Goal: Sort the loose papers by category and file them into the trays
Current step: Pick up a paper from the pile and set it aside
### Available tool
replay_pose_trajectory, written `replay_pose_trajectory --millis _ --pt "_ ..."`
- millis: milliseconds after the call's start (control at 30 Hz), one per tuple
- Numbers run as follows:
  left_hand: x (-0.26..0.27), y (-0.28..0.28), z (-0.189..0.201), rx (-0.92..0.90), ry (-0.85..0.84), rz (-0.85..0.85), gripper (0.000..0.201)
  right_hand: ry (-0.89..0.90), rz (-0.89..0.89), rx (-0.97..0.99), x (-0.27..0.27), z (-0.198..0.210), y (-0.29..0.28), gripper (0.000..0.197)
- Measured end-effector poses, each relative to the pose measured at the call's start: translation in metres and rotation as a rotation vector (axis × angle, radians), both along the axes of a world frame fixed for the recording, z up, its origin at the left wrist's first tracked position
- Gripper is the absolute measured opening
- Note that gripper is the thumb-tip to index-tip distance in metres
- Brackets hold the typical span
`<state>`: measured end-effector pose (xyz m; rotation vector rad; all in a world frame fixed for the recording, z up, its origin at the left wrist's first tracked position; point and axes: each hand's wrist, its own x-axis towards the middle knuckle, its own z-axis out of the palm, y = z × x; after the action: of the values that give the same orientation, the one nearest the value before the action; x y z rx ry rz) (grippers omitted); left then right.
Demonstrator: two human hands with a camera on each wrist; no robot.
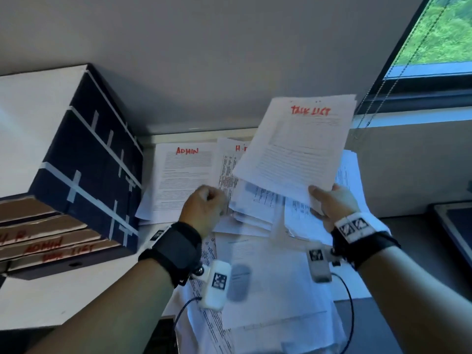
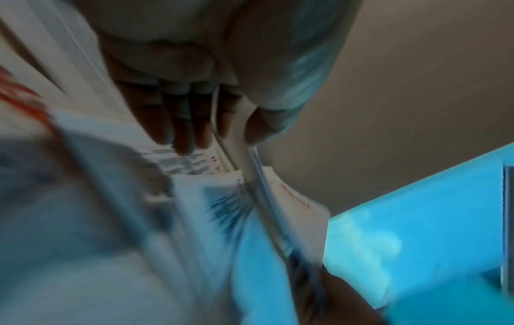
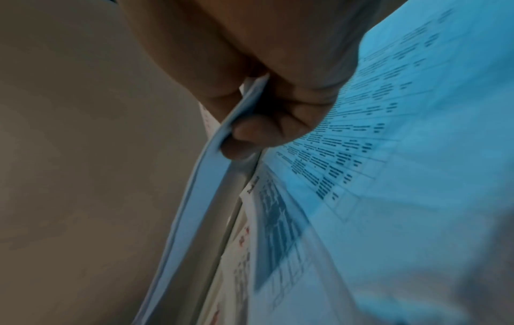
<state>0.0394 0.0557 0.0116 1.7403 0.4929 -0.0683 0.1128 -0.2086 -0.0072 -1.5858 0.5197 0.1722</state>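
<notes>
Your right hand (image 1: 332, 200) pinches a thin sheaf of papers (image 1: 296, 146) by its near corner, thumb on top and fingers (image 3: 250, 140) curled beneath, holding it tilted up off the counter (image 1: 51, 302); its top sheet is headed "TASK LIST" in red. Your left hand (image 1: 204, 208) sits at nine o'clock of it, low over the loose papers (image 1: 268, 277). The head view shows its knuckles bunched; the blurred wrist view shows its fingers (image 2: 178, 123) lying straight and close together against a page, so you cannot tell whether it grips anything.

Flat on the counter at twelve o'clock of the left hand lies a sheet marked "ADMIN" (image 1: 184, 175), and just beside it, at its three o'clock, another red-lettered sheet (image 1: 229, 162) is partly covered by the raised sheaf. More printed pages spread toward you under both wrists.

At nine o'clock stands a dark box (image 1: 89, 162) crossed with pale tape, with stacked cardboard trays (image 1: 51, 241) in its front, their edges lettered in red; "ADMIN" is readable.

The counter is pale, backed by a plain grey wall (image 1: 204, 60). At two o'clock a window (image 1: 439, 34) shows greenery, with bead cords (image 1: 398, 72) hanging before it.
</notes>
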Motion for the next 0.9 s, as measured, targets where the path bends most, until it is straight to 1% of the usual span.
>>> replay_pose_trajectory --millis 33,100,133,167,200,233,267,333,367,400,433,467,500,533,600,633,667,700,733,767,833,900 --pt "-0.011 0.003 -0.007 0.12 0.065 -0.081 0.01 0.049 0.005 -0.02 0.013 -0.002 -0.001 0.012" --pt "-0.033 0.006 -0.021 0.403 0.19 -0.327 0.014 0.14 0.039 -0.07 0.033 -0.011 -0.001 0.01" --pt "-0.043 0.005 -0.028 0.538 0.23 -0.471 0.024 0.181 0.061 -0.098 0.039 -0.016 0.0 0.011" --pt "-0.05 0.006 -0.037 0.649 0.247 -0.612 0.04 0.214 0.081 -0.124 0.045 -0.024 0.001 0.013" --pt "-0.057 0.005 -0.044 0.733 0.248 -0.724 0.053 0.243 0.1 -0.138 0.047 -0.03 0.003 0.014" --pt "-0.06 0.005 -0.05 0.79 0.243 -0.786 0.061 0.263 0.109 -0.148 0.048 -0.034 0.005 0.013" --pt "-0.062 0.006 -0.055 0.817 0.242 -0.807 0.066 0.277 0.113 -0.163 0.047 -0.037 0.006 0.011" --pt "-0.063 0.007 -0.061 0.819 0.249 -0.794 0.07 0.301 0.121 -0.193 0.047 -0.047 0.008 0.009" --pt "-0.063 0.007 -0.061 0.819 0.247 -0.793 0.07 0.3 0.131 -0.207 0.047 -0.049 0.009 0.012" --pt "-0.063 0.006 -0.06 0.821 0.248 -0.789 0.071 0.275 0.154 -0.267 0.049 -0.05 0.01 0.017" --pt "-0.062 0.006 -0.06 0.822 0.252 -0.773 0.073 0.25 0.198 -0.397 0.049 -0.049 0.008 0.026" --pt "-0.06 0.005 -0.059 0.825 0.271 -0.735 0.074 0.231 0.247 -0.575 0.049 -0.043 0.006 0.034" --pt "-0.058 0.004 -0.057 0.833 0.305 -0.678 0.073 0.189 0.279 -0.772 0.044 -0.033 0.005 0.037" --pt "-0.056 0.003 -0.055 0.844 0.343 -0.618 0.071 0.148 0.274 -0.883 0.035 -0.023 0.002 0.038" --pt "-0.052 0.0 -0.054 0.854 0.377 -0.528 0.062 0.042 0.264 -0.941 0.008 -0.007 -0.008 0.037" --pt "-0.051 -0.002 -0.054 0.841 0.383 -0.494 0.057 0.028 0.346 -0.99 -0.011 -0.01 -0.016 0.036" --pt "-0.052 -0.003 -0.054 0.818 0.393 -0.466 0.054 0.06 0.47 -1.035 -0.03 -0.018 -0.025 0.039" --pt "-0.053 -0.005 -0.054 0.801 0.407 -0.442 0.054 0.138 0.608 -1.077 -0.052 -0.028 -0.035 0.045" --pt "-0.055 -0.006 -0.054 0.792 0.425 -0.428 0.054 0.23 0.692 -1.089 -0.075 -0.039 -0.045 0.051" --pt "-0.056 -0.008 -0.054 0.793 0.44 -0.418 0.056 0.288 0.724 -1.092 -0.099 -0.046 -0.054 0.054" --pt "-0.059 -0.011 -0.056 0.796 0.461 -0.418 0.063 0.302 0.699 -1.072 -0.137 -0.047 -0.06 0.052" --pt "-0.06 -0.014 -0.06 0.782 0.472 -0.423 0.074 0.3 0.603 -0.975 -0.162 -0.048 -0.056 0.047"
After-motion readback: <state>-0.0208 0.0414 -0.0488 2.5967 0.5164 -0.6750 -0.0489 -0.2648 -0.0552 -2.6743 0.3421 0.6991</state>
